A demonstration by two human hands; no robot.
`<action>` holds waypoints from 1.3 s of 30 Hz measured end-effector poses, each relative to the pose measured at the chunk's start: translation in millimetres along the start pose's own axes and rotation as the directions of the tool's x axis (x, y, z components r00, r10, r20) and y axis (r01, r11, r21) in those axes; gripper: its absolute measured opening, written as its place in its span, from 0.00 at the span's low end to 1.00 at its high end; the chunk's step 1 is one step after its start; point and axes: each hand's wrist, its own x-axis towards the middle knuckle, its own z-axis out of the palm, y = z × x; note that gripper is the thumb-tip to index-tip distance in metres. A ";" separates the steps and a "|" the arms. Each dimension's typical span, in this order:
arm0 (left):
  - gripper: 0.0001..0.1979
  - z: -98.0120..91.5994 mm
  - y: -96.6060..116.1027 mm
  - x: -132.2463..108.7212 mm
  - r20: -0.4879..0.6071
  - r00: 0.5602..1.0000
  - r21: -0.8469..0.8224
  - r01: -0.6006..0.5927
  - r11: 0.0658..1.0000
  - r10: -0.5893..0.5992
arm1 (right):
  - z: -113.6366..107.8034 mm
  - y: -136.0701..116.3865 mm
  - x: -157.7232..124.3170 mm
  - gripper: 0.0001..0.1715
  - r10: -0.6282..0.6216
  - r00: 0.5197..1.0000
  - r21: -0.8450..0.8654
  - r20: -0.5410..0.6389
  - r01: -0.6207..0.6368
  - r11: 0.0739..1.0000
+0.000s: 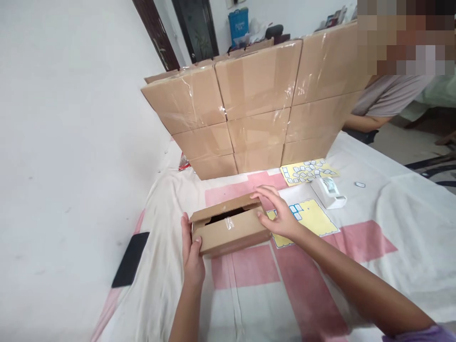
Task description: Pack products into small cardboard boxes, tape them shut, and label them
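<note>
A small brown cardboard box (235,235) is between my two hands, above the pink and white cloth. Its lid flap (224,207) stands slightly raised, leaving a dark gap, so the contents cannot be made out. A short piece of clear tape (229,223) sticks to the front edge. My left hand (192,251) grips the left end, thumb on the front and fingers behind. At the right end, my right hand (280,216) has its thumb on the front panel and its fingers over the lid's corner.
A wall of taped cardboard boxes (256,99) stands across the back. To the right are a white tape dispenser (328,194), a yellow sheet (317,218) and another yellow sheet with paper pieces (290,170). A black flat object (130,260) lies left. Behind sits a person (381,97).
</note>
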 end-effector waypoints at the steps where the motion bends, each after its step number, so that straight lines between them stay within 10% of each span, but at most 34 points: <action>1: 0.28 -3.2 0.2 1.8 0.037 0.999 0.034 -0.023 0.999 0.021 | -0.5 0.1 -3.4 0.32 -0.064 0.998 -0.042 -0.015 0.064 0.997; 8: 0.18 -13.0 21.4 14.7 0.244 0.939 0.525 -0.337 0.782 0.242 | 0.7 3.3 -20.2 0.18 -0.160 0.986 -0.211 0.053 0.168 0.963; 16: 0.24 43.3 51.3 -6.2 0.472 0.831 0.747 -0.554 0.368 0.294 | -0.3 0.2 -18.1 0.20 -0.092 0.989 -0.280 0.114 0.121 0.952; 23: 0.22 49.4 51.6 -11.5 0.446 0.845 0.776 -0.530 0.343 0.296 | 6.3 -14.4 -23.4 0.24 -0.022 0.990 -0.249 0.138 0.056 0.967; 27: 0.19 51.6 53.7 -9.0 0.406 0.863 0.776 -0.499 0.385 0.300 | -41.1 -10.9 -38.1 0.23 0.207 0.974 -0.211 -0.094 -0.223 0.952; 31: 0.15 65.4 61.1 -6.0 0.396 0.856 0.809 -0.497 0.315 0.333 | -140.2 17.4 -62.3 0.18 0.640 0.597 -0.088 -0.484 -0.761 0.643; 36: 0.15 115.5 80.8 -34.2 0.331 0.808 0.696 -0.558 0.452 0.488 | -211.6 55.4 -72.5 0.11 0.886 0.322 0.006 -0.334 -0.939 0.344; 39: 0.17 169.1 74.3 -60.8 0.546 0.688 0.437 -0.720 0.538 0.477 | -216.8 73.3 -62.2 0.09 0.963 0.194 0.012 -0.189 -0.980 0.200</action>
